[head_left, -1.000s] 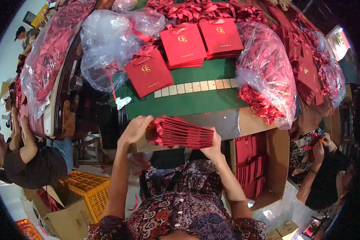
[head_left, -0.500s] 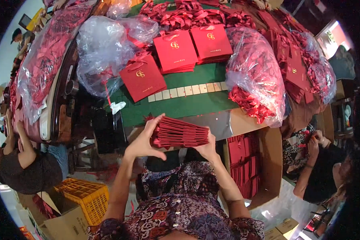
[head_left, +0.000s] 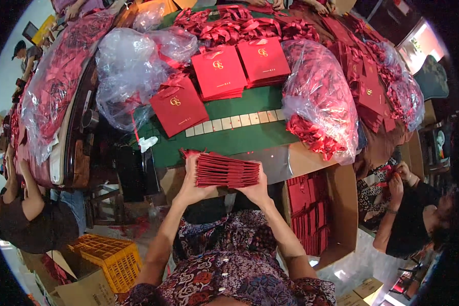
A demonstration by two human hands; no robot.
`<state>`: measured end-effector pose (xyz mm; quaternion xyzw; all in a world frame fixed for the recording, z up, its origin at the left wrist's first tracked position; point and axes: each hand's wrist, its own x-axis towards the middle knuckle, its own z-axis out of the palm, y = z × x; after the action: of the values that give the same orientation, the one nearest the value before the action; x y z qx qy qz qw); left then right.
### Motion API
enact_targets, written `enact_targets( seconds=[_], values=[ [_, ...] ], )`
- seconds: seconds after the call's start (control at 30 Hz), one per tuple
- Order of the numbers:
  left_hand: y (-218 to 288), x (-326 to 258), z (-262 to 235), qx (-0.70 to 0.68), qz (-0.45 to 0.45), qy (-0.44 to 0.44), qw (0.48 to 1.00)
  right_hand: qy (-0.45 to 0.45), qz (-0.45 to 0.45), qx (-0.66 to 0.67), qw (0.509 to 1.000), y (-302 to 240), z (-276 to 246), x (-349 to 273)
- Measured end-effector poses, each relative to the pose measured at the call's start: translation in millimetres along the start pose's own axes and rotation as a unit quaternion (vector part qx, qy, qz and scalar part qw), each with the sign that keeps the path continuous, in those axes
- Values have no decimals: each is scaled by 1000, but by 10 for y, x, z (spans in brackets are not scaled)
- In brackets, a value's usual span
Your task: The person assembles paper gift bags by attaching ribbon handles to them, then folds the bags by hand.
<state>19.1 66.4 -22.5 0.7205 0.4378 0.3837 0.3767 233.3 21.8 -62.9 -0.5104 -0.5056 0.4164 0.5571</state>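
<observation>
Our left hand (head_left: 193, 179), spread wide half a second earlier, had closed in, so we held the bags (head_left: 227, 171) between it and our right hand (head_left: 256, 188), both partly curled, by the table (head_left: 234, 142), the pile seemingly squarer.

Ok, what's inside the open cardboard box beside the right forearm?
Inside the cardboard box, flat red bags are packed close together. Only the uppermost ones show; whatever lies beneath, including the bottom, is covered by them.
</observation>
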Motion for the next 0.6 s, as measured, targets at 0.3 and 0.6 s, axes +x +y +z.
enact_targets(
  seconds=[0.3,0.6],
  values=[
    [-21,32,-27,3,-5,-20,1000,-21,-36,-80,996,-232,-112,-48],
    [-104,-1,-3,-20,-27,-27,999,65,-112,-190,973,-301,-263,-476]
  ],
)
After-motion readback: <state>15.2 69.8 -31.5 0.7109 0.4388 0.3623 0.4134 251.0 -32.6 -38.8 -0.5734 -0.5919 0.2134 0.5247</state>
